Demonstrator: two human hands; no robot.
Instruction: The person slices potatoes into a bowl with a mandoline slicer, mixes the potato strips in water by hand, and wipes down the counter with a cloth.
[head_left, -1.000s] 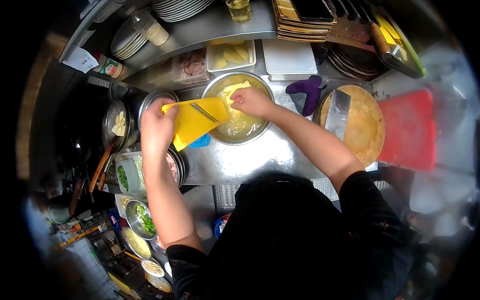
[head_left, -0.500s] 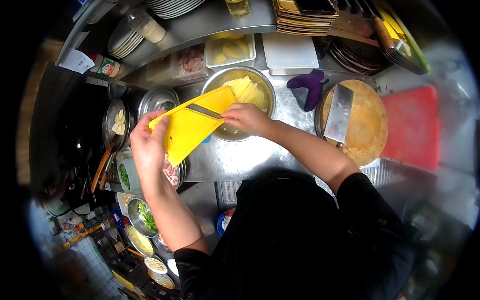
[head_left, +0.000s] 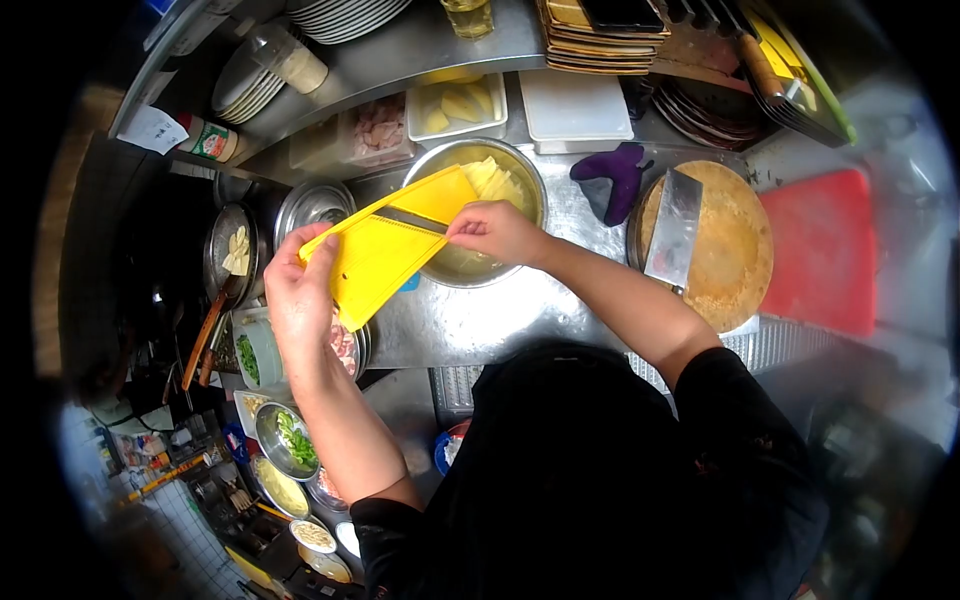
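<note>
Centrally, we see a flat, smooth yellow slicer (head_left: 385,275), apparently plastic, tilted above the shiny steel bench (head_left: 480,335), its upper corner overlapping a round metal bowl (head_left: 537,178). A narrow grey blade (head_left: 408,220) runs slantwise across it. The left hand's (head_left: 302,292) grip is closed on the slicer's outer end, thumb on top. The right hand's (head_left: 497,232) grip is narrow, fingertips together at the blade's near end; we cannot tell whether they pinch anything. Pale yellow slices (head_left: 492,180), thin and layered, lie in the bowl, partly covered by slicer and hand. To the right, a broad cleaver (head_left: 676,225) rests on a round wooden board (head_left: 735,255). Under the slicer only a sliver of something blue (head_left: 411,283) shows. The picture's edges fade into blur and black.
</note>
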